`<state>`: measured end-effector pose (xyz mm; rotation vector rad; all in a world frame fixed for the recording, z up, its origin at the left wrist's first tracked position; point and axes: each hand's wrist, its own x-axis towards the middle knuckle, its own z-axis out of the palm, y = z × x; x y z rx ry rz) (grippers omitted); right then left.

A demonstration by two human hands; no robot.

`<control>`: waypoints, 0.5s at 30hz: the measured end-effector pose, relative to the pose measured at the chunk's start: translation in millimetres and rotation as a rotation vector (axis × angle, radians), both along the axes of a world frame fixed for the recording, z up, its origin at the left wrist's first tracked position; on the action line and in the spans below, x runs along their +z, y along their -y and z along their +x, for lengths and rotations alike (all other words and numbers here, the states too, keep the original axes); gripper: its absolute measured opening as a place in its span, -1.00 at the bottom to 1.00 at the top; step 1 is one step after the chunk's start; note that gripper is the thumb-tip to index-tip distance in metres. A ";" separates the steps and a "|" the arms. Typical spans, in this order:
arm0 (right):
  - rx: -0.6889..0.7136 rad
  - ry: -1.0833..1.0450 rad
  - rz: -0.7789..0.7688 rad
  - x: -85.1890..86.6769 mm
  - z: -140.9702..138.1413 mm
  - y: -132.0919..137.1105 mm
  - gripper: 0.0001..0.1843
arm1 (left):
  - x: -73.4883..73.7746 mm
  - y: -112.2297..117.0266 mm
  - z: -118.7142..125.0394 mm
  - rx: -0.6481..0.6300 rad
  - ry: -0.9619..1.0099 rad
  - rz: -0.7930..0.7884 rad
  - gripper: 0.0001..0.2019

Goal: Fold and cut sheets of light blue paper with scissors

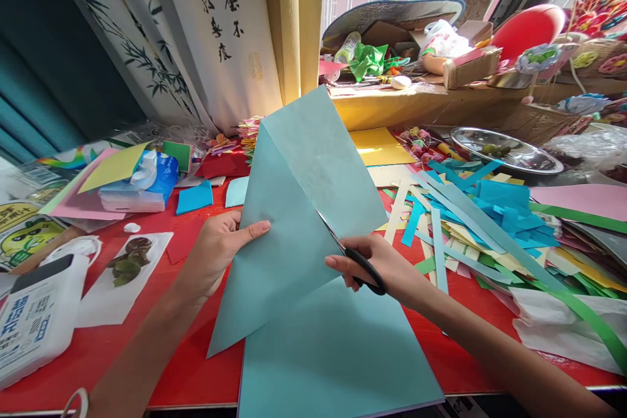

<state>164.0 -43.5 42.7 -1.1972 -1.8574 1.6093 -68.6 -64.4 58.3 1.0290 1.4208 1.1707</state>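
My left hand (226, 245) pinches the left edge of a light blue-green sheet of paper (279, 222), thumb on top. In my right hand (365, 258) is a pair of scissors with black handles (365, 269), fingers through the loops. The blades lie along a slanting cut in the sheet, and the part beyond the cut (328, 157) tilts away to the upper right. Beneath it, another blue-green sheet or stack (337, 353) lies at the table's front edge.
Paper strips and scraps (494, 215) pile up on the right of the red table (191, 372). A metal plate (507, 150) stands behind them. To the left are a tissue pack (142, 186), a white plastic box (42, 320) and a napkin with brownish-green pieces (130, 261).
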 end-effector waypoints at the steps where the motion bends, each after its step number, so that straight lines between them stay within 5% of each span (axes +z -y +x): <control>1: 0.002 -0.003 0.003 -0.5 -0.1 0.1 -0.61 | 0.0 0.2 -0.1 0.002 -0.003 0.001 -0.75; 15: -0.022 -0.026 -0.056 -4.1 -1.1 0.1 -0.65 | 1.5 0.7 1.0 -0.044 0.000 -0.036 -0.78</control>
